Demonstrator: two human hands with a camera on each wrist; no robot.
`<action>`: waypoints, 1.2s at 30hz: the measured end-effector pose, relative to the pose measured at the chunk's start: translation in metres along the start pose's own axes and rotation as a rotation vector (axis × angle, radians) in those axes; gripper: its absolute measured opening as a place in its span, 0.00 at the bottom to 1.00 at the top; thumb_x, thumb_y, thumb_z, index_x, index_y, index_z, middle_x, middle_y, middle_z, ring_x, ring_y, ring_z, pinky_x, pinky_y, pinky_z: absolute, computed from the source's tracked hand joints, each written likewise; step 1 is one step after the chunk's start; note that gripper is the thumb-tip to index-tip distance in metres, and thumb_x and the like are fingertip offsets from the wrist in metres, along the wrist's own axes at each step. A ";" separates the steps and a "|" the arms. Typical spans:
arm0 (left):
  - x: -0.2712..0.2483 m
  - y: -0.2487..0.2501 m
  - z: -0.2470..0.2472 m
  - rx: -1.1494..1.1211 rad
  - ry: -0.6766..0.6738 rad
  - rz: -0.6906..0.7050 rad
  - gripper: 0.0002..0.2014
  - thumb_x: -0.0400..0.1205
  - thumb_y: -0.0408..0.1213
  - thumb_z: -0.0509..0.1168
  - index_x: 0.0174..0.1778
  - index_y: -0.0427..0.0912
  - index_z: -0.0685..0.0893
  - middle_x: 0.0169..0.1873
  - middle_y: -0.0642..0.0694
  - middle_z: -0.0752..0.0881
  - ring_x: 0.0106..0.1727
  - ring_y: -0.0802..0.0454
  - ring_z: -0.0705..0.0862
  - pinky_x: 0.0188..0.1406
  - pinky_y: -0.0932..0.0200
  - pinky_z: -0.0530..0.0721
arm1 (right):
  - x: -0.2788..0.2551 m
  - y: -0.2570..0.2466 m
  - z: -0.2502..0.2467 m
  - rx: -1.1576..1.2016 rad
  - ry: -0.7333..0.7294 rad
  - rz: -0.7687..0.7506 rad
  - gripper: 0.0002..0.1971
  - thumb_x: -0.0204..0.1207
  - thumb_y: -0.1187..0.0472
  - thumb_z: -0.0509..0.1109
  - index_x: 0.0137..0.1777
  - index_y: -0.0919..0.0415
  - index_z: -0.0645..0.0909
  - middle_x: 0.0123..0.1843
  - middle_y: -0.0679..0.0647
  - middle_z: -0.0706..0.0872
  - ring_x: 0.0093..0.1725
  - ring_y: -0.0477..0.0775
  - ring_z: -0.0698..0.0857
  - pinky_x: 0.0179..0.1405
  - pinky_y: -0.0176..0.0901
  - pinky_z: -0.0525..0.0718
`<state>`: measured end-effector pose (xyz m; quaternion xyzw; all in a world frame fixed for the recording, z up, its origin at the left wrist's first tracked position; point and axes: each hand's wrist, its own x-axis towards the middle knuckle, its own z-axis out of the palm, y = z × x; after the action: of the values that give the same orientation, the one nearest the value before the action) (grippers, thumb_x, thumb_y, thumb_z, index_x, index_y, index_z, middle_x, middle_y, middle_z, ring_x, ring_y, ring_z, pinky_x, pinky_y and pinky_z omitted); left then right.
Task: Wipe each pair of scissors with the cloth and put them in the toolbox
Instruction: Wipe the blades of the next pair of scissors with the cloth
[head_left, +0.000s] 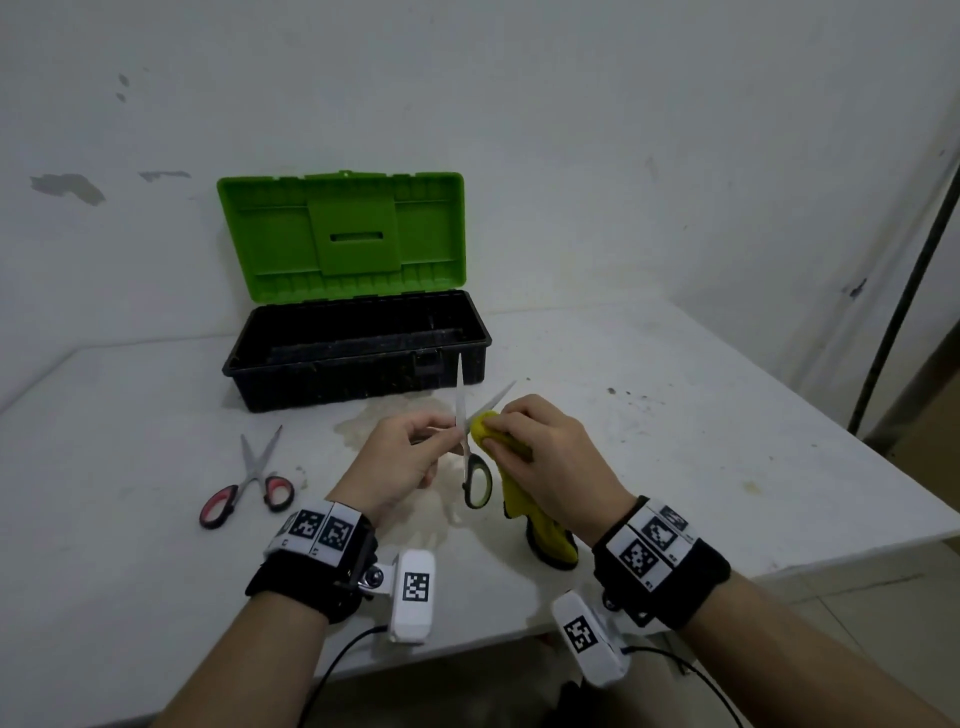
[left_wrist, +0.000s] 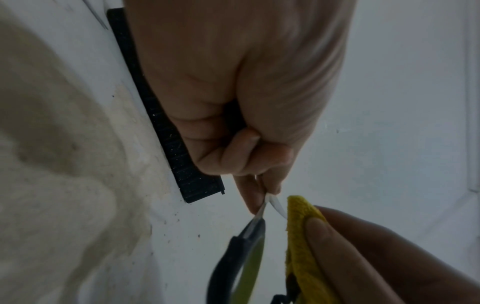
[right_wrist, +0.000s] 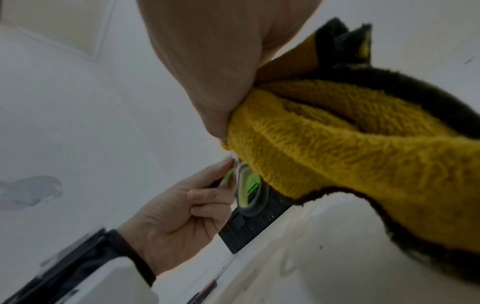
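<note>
Above the table my left hand (head_left: 415, 447) pinches one blade of the green-handled scissors (head_left: 477, 478), which are spread open with blades pointing up and a handle loop hanging down. My right hand (head_left: 524, 441) grips the yellow cloth (head_left: 524, 514) and presses a fold of it against the other blade; the cloth's tail hangs to the table. In the left wrist view fingertips (left_wrist: 255, 195) pinch the blade next to the yellow cloth (left_wrist: 301, 236). The right wrist view shows the yellow cloth (right_wrist: 337, 144) and the handle loop (right_wrist: 249, 193). Red-handled scissors (head_left: 244, 486) lie open on the table at the left.
The toolbox (head_left: 358, 353) stands open at the back of the white table (head_left: 701, 426), black tray beneath an upright green lid (head_left: 343, 234). A pale stain spreads in front of it. The table's right edge drops to the floor near a dark pole (head_left: 904, 280).
</note>
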<state>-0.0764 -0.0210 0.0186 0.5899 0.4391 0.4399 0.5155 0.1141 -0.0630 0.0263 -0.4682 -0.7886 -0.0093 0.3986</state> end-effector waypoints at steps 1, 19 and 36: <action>0.000 0.000 0.000 0.003 -0.016 -0.010 0.06 0.84 0.36 0.70 0.44 0.49 0.91 0.35 0.44 0.91 0.21 0.57 0.70 0.20 0.65 0.70 | 0.000 -0.002 0.003 -0.007 0.011 -0.009 0.08 0.79 0.59 0.74 0.54 0.60 0.88 0.49 0.52 0.83 0.43 0.49 0.82 0.43 0.39 0.84; 0.006 -0.011 -0.007 0.025 -0.029 -0.079 0.03 0.81 0.30 0.73 0.48 0.36 0.89 0.35 0.39 0.90 0.20 0.57 0.67 0.18 0.67 0.67 | 0.014 0.003 -0.005 -0.077 -0.003 0.102 0.06 0.80 0.59 0.70 0.51 0.58 0.88 0.48 0.53 0.81 0.41 0.52 0.80 0.41 0.43 0.82; 0.003 0.001 0.000 0.214 -0.066 0.007 0.03 0.82 0.36 0.73 0.48 0.40 0.89 0.38 0.44 0.92 0.25 0.65 0.79 0.23 0.67 0.73 | 0.027 -0.008 -0.005 -0.101 -0.167 0.179 0.10 0.83 0.57 0.65 0.50 0.57 0.88 0.49 0.51 0.78 0.43 0.49 0.80 0.45 0.41 0.80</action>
<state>-0.0758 -0.0185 0.0199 0.6571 0.4642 0.3728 0.4622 0.1043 -0.0501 0.0496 -0.5552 -0.7726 0.0253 0.3068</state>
